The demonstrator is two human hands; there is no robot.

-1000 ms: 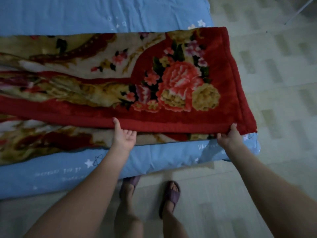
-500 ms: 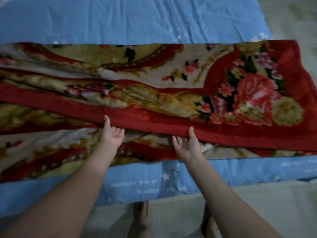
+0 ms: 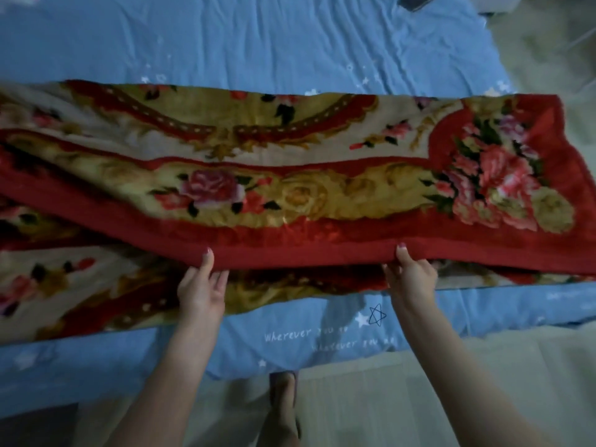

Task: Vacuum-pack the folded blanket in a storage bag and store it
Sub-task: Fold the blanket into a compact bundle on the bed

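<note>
A thick red and gold floral blanket (image 3: 290, 175) lies folded lengthwise across the blue bed, running from the left edge of view to the right. Its upper layer ends in a red border along the near side, with a lower layer showing beneath. My left hand (image 3: 201, 285) pinches that red border, thumb on top and fingers tucked under. My right hand (image 3: 411, 275) grips the same border further right in the same way. No storage bag is in view.
The bed's blue sheet (image 3: 258, 43) with white stars and printed words stretches beyond the blanket. A dark object (image 3: 416, 1) lies at the bed's far right corner. Pale tiled floor (image 3: 419, 398) and my feet are below the bed's near edge.
The view has shifted left along the blanket. Both hands moved left along the red border and now hold it with thumbs on top; the right hand left the blanket's right corner.
</note>
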